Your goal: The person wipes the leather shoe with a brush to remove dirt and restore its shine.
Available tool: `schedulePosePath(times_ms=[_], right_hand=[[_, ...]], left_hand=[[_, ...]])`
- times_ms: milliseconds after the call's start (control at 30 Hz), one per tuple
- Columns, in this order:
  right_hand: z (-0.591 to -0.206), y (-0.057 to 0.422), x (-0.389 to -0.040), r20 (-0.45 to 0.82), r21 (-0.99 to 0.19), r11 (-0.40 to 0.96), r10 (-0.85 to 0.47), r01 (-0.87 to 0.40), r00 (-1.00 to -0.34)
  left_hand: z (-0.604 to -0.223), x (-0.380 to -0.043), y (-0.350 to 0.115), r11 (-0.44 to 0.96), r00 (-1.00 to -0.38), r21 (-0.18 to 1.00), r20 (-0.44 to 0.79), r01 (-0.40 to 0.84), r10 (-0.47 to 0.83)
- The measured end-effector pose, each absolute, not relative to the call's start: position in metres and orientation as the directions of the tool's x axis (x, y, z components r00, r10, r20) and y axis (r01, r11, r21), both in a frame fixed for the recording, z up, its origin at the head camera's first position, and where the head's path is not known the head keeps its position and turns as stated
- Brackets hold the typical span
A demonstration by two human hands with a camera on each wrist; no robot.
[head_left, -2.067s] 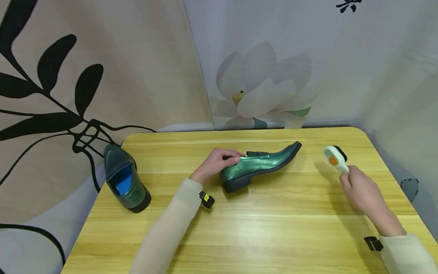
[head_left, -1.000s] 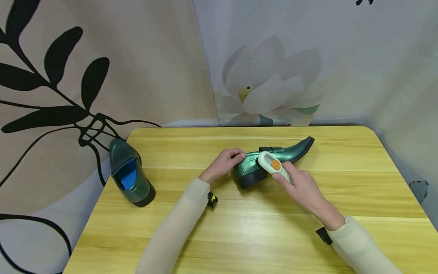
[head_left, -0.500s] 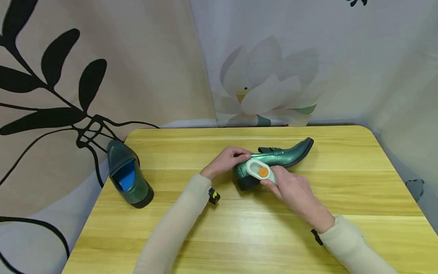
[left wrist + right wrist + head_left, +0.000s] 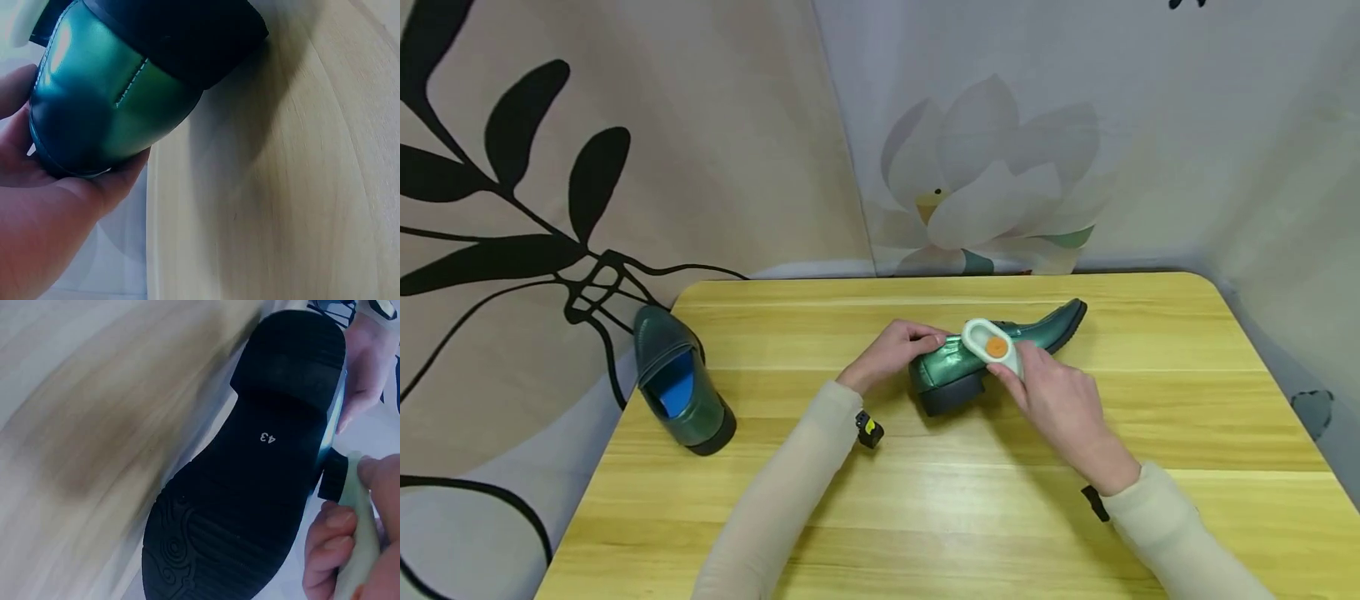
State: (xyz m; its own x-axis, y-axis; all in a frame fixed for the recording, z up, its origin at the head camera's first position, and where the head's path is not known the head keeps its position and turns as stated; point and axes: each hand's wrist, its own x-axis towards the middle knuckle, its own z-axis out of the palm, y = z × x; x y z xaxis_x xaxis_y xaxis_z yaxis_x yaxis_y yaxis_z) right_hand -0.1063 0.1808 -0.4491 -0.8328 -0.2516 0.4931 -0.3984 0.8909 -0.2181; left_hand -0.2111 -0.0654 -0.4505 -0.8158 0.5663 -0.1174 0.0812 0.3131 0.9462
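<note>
A shiny green loafer (image 4: 951, 364) with a black sole tilts on its side, toe to the right. My left hand (image 4: 891, 354) grips it by the collar at the heel; in the left wrist view the fingers wrap the heel opening. A pale brush (image 4: 976, 333) with an orange button is in my right hand (image 4: 1063, 404), fingers curled round its handle. The brush head overlaps the loafer's upper side. In the right wrist view its black bristles (image 4: 334, 475) are right at the upper, and the sole (image 4: 262, 462) marked 43 faces the camera.
A second green loafer (image 4: 706, 412) with a blue insole stands at the left edge of the wooden table (image 4: 880, 533). Printed curtains (image 4: 722, 142) hang behind the table.
My right hand has brought the brush from the right side onto the loafer. It has gone to the heel side, then up towards the opening. My left hand keeps its grip.
</note>
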Motion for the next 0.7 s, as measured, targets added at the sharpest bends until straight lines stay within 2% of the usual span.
schedulePosePath(times_ms=[267, 533, 700], right_hand=[[-0.456, 0.156, -0.099, 0.498, -0.176, 0.824, -0.397, -0.538, -0.771], [-0.449, 0.184, -0.106, 0.518, -0.207, 0.898, -0.236, -0.388, -0.822], [-0.450, 0.182, -0.105, 0.481, -0.247, 0.885, -0.242, -0.395, -0.843]], left_hand=[[-0.450, -0.211, -0.064, 0.318, -0.822, 0.945, -0.124, 0.072, 0.555], [-0.452, -0.212, -0.063, 0.316, -0.825, 0.946, -0.122, 0.071, 0.551], [-0.453, -0.211, -0.063, 0.302, -0.829, 0.950, -0.104, 0.082, 0.550]])
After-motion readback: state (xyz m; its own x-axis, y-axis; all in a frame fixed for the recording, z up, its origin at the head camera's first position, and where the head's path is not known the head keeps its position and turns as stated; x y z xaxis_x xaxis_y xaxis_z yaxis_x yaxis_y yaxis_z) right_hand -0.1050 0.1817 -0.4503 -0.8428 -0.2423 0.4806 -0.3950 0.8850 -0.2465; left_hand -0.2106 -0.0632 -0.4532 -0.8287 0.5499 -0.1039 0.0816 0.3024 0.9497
